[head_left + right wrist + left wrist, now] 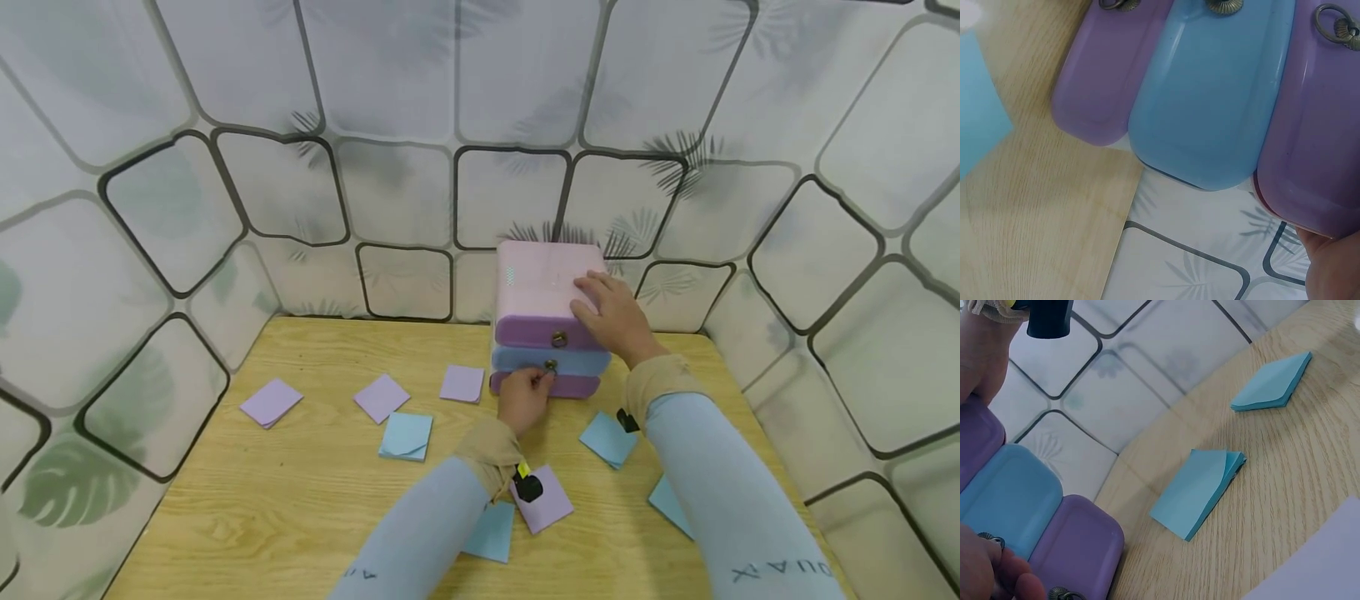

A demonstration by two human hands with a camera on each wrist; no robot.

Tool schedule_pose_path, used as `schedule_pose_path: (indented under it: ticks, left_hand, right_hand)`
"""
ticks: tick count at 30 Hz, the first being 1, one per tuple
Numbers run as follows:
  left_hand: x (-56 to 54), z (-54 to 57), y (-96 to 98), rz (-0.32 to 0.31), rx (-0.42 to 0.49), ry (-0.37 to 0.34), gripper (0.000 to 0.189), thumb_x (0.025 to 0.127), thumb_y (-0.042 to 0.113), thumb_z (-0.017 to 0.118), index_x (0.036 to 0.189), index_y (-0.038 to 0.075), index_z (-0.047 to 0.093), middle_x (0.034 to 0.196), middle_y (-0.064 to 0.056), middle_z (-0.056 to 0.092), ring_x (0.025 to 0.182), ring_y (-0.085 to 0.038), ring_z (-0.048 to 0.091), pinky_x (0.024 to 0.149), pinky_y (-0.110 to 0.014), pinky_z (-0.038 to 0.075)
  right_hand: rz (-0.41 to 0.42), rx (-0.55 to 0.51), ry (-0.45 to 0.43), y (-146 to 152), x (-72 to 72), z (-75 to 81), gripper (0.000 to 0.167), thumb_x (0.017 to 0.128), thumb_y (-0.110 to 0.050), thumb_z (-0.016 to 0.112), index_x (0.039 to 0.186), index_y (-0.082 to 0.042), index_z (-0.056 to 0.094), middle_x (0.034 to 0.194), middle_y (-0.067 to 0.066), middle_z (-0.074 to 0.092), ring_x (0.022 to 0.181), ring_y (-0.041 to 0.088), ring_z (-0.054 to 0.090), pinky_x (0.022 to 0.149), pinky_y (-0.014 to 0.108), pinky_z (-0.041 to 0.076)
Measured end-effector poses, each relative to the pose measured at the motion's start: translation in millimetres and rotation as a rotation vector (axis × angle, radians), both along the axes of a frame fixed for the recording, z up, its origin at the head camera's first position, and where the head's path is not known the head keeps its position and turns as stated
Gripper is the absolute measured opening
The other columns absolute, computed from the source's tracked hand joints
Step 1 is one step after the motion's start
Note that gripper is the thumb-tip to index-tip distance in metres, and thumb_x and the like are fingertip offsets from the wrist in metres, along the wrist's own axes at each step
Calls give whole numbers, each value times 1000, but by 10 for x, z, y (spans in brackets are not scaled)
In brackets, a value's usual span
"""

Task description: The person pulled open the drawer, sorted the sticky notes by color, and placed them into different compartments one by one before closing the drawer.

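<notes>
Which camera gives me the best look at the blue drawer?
The right wrist view: there the blue drawer appears largest and no hand covers it, though the picture's top edge crops it. The head view shows its front small, as a narrow strip; the left wrist view shows part, with the left hand in front.

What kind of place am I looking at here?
Probably a small tabletop workspace in a partitioned nook: a wood-grain table is enclosed by patterned walls on three visible sides, with a little drawer chest and scattered paper pads on it.
</notes>
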State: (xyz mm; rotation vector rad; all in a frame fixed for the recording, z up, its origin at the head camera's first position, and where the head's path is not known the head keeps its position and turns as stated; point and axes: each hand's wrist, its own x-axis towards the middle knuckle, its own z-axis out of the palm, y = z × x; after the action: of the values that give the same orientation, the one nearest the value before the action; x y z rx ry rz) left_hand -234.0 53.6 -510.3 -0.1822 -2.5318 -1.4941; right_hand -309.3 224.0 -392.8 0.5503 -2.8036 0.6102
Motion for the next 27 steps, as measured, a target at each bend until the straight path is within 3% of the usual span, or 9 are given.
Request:
schedule_pose_path:
  ticks: [5,17,27]
  left_hand:
    - [3,24,-12,-6,-17,15,19,95,21,62,84,9,72,62,5,56,54,-7,45,52,-22,38]
    - [-26,96,-50,-31,-18,-49,25,93,17,59,69,12,60,59,4,50,52,-10,44,50,-25,36]
    - [-31,122,-31,-39,-48,-66,24,93,21,62,70,13,61,61,5,52,55,-9,46,53,-24,38]
  right_hand:
    - [6,-5,14,-3,-4,-11,52,98,-43,45,138,-10,50,149,18,37,136,43,29,109,56,23]
    - [11,-8,11,-25,-2,1,51,98,-41,46,137,-9,50,148,18,37,136,42,29,110,55,22]
    - [28,33,-5,15,-18,43,52,99,-42,44,139,-8,48,149,20,35,136,42,28,110,55,21]
